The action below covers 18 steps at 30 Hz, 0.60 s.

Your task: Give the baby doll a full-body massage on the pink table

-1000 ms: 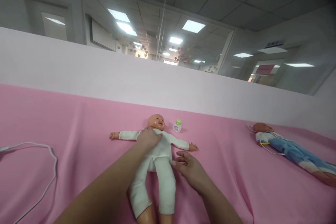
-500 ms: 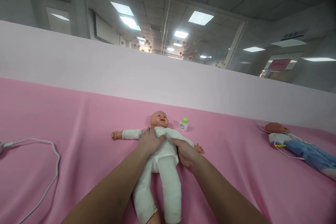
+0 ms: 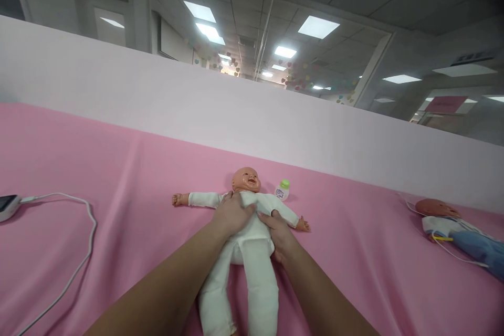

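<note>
Soft matt white cloth suit on doll (image 3: 252, 231), glossy smooth plastic head. Matt pink fleece-like cloth (image 3: 118, 178) over table, lightly creased. Smooth plastic bottle (image 3: 282, 190), glossy green cap. Smooth white rubbery cable (image 3: 81, 262).

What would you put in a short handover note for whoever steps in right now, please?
Left hand: flat on the chest of the doll in white, gripping nothing.
Right hand: on the doll's side at the waist, fingers on the torso.
The doll lies face up on the pink cloth, arms spread; small green-capped bottle beside its head.
Second doll in blue lies far right, untouched.
Done: both hands placed on the doll. Left: doll not lifted, bottle untouched.
</note>
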{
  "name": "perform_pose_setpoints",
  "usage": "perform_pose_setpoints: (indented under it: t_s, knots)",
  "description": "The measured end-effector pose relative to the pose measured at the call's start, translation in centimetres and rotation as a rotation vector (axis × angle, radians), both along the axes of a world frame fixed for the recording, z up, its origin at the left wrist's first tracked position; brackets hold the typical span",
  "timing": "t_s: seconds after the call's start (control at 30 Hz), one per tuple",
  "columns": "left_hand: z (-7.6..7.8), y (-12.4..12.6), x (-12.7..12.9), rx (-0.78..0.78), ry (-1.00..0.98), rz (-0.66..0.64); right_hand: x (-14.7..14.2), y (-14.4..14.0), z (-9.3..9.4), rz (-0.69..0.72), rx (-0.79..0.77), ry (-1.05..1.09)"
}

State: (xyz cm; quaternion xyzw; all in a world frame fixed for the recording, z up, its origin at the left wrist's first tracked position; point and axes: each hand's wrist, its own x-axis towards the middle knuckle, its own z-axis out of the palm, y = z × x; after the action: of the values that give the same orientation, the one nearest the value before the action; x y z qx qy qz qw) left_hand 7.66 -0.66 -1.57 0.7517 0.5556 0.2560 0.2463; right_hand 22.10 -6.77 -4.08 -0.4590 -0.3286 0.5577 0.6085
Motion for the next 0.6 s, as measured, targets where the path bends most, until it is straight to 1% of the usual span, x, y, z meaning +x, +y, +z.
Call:
perform_pose_setpoints:
  t_s: [0.17, 0.3, 0.47, 0.6]
  knots:
    - [0.3, -0.7, 0.3, 0.028, -0.009, 0.003, 0.6, 0.0, -0.1, 0.008, 0.048, 0.081]
    - [0.4, -0.7, 0.3, 0.024, -0.084, -0.005, 0.8, 0.0, 0.0, 0.013, 0.129, 0.083]
    - [0.6, -0.7, 0.2, 0.044, -0.192, -0.002, 0.9, -0.3, 0.4, -0.008, 0.222, -0.048]
    - [0.9, -0.8, 0.2, 0.007, -0.376, -0.046, 1.3, -0.7, 1.1, -0.021, 0.291, -0.196]
